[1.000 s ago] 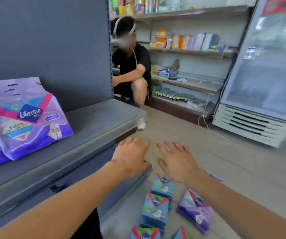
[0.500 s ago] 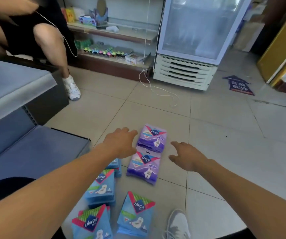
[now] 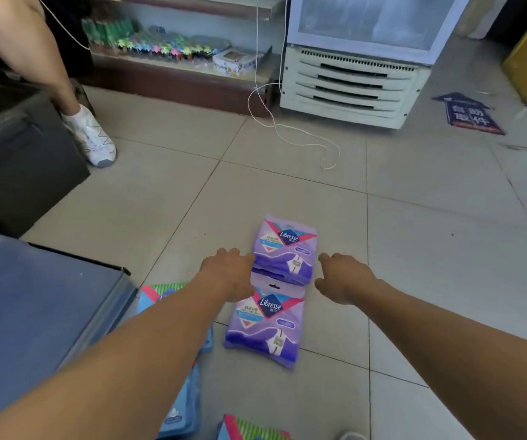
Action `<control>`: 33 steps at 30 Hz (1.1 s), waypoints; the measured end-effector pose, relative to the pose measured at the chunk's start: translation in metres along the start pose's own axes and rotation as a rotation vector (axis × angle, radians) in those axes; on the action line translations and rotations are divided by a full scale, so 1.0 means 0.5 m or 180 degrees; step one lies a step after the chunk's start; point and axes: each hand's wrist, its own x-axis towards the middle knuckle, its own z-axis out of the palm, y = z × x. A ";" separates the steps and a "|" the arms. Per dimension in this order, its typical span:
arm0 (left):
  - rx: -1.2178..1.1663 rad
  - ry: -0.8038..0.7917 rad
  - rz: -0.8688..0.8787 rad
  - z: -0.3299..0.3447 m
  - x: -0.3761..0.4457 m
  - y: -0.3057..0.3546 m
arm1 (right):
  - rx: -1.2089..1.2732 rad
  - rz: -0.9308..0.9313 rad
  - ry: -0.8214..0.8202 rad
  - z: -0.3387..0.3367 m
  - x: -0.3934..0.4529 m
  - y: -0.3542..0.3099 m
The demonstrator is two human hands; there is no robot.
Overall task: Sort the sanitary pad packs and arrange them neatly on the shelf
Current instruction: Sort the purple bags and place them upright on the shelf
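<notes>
Nearest, under the left forearm: blue packs (image 3: 178,404) lying flat on the floor tiles (image 3: 430,265), partly hidden by the arm, with a green-striped pack (image 3: 249,431) cut off by the bottom edge. Probably a separate sort group, left for later. Just left of those, the grey shelf (image 3: 33,312), low and within an easy swing of the arm.

Between the forearms and a little short of the hands: the near purple pack (image 3: 263,325), flat, label up, its hang tab tucked against the pack beyond.

Then the grip itself. Left hand (image 3: 229,273) palm down, fingers loosely spread, holding nothing, fingertips at or touching the left edge of the far purple pack (image 3: 286,252); contact too close to call. Right hand (image 3: 344,276) likewise relaxed and empty, just right of that same pack, not touching. So the far purple pack sits squarely between both hands, bracketed for a two-sided squeeze and lift. Likely reason: soft, bulky, better gathered from both flanks.

Well beyond the hands: a white cord (image 3: 294,128) looped on the tiles, a white cooler (image 3: 354,87), another person's shoe (image 3: 92,138) far left.
</notes>
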 end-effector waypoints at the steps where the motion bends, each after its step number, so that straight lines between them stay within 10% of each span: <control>1: 0.0036 -0.0028 0.0049 0.009 0.030 0.001 | 0.0043 0.0007 -0.0011 0.011 0.033 -0.004; 10: 0.0109 0.0049 0.0180 0.062 0.254 -0.014 | 0.0448 0.0450 0.0057 0.122 0.257 -0.004; 33: -0.0713 0.0118 0.0175 0.146 0.391 -0.042 | 0.4653 0.1094 0.0433 0.137 0.310 0.066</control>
